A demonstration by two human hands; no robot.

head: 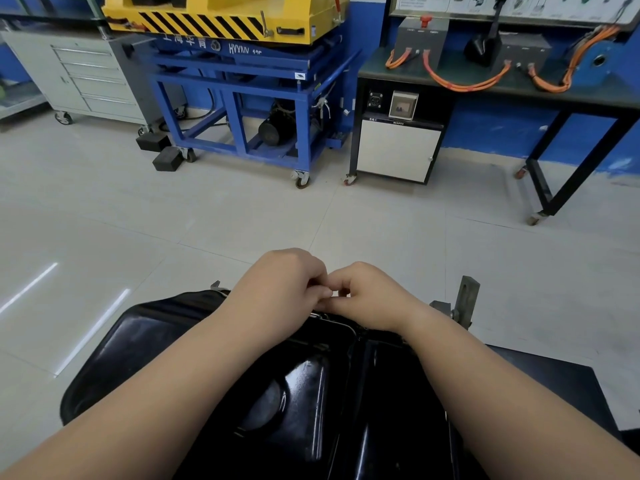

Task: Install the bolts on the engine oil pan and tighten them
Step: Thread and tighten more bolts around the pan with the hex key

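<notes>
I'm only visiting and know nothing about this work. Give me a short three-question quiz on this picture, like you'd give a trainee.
1. True or false: the left hand and right hand meet fingertip to fingertip at the far edge of the black oil pan.
2. The cables on the bench are: A green, B orange, C white.
3. Fill in: the yellow machine sits on a ___ stand.
Key: 1 true; 2 B; 3 blue.

Hands (pixel 284 289) (pixel 367 299) — two, oil pan (pixel 156 341) — one
</notes>
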